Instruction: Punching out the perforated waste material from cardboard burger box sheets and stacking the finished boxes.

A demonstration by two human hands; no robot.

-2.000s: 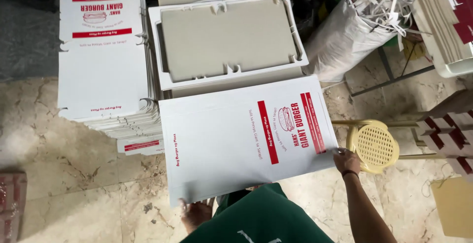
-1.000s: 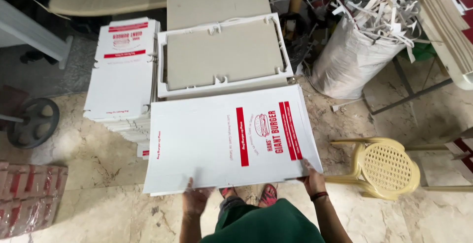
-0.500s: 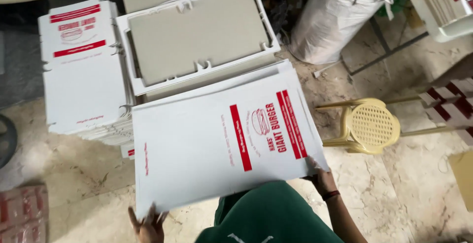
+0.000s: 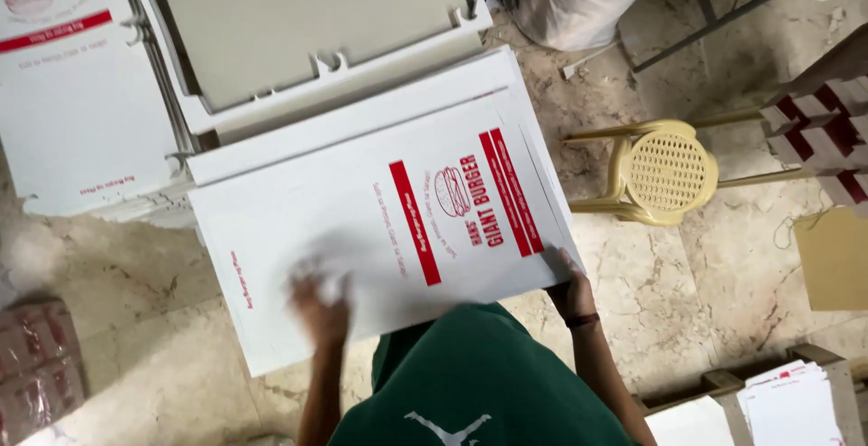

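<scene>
Sheet of white card, flat, rectangular, red-printed, long axis slanting from lower left to upper right. Right hand gripping near right corner; left hand blurred on top, fingers unclear. Ahead, grey board in white frame. Left, stack. Right, yellow stool.

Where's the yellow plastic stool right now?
In the head view the yellow plastic stool lies tipped on the stone floor to the person's right, just past the right edge of the white printed sheet and above the right hand.
</scene>
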